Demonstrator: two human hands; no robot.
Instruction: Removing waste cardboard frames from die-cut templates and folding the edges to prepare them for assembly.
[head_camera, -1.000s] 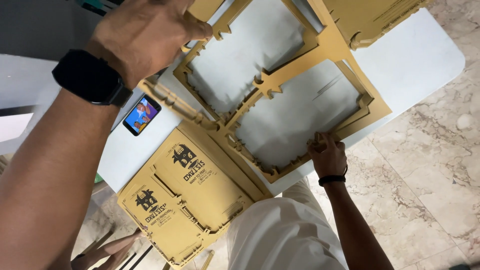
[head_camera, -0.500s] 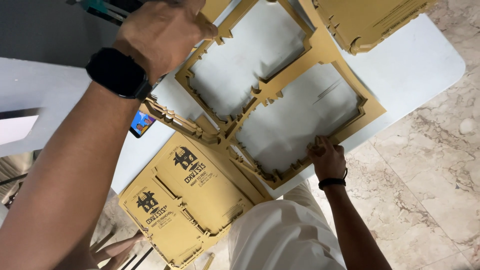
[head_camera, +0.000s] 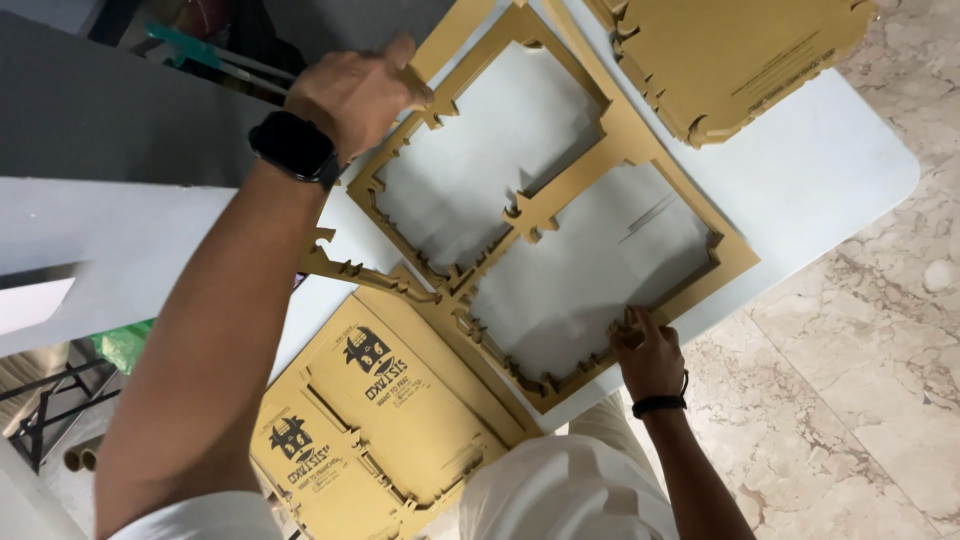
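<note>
The step in hand looks like freeing or lifting the tan die-cut cardboard waste frame with two large cut-out windows (head_camera: 600, 150), which lies aslant over the middle of the white table (head_camera: 840, 180), reaching to its near edge. The left hand (head_camera: 355, 95) closes its fingers around the frame's far corner, while the right hand (head_camera: 648, 350) pinches the notched inner edge by the near edge. The next move probably calls for both hands to rise evenly, since the thin, toothed strips look flimsy and could snag the printed tan cardboard sheets (head_camera: 380, 430) beside it.
</note>
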